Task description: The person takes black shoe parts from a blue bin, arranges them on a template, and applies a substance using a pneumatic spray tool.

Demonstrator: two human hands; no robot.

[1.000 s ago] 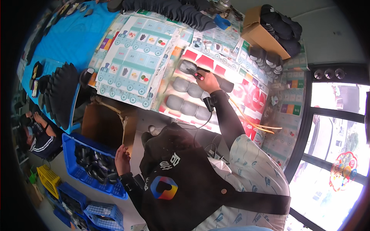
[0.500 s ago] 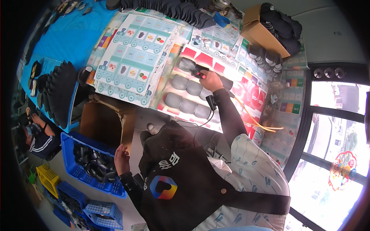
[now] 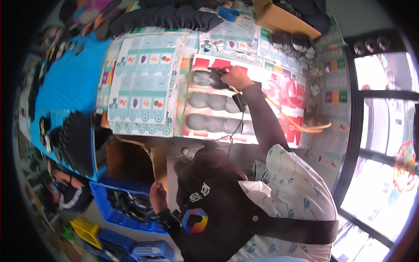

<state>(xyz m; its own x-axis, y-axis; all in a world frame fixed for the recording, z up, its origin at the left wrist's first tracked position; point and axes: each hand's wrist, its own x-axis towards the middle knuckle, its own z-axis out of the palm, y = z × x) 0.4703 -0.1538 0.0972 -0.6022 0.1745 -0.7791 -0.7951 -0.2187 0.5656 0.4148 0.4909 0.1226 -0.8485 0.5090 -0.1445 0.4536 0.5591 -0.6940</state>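
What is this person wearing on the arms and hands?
Both arms are covered by long dark sleeves reaching the wrists. The right hand and the left hand are bare, with no gloves. A thin dark cable hangs beside the right sleeve. The left sleeve ends in a snug cuff.

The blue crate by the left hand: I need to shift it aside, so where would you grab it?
Probably by the long top rim of the blue crate, reaching down from above on the side where the left hand hangs. Its open top leaves the rim exposed, while dark pieces fill the inside.
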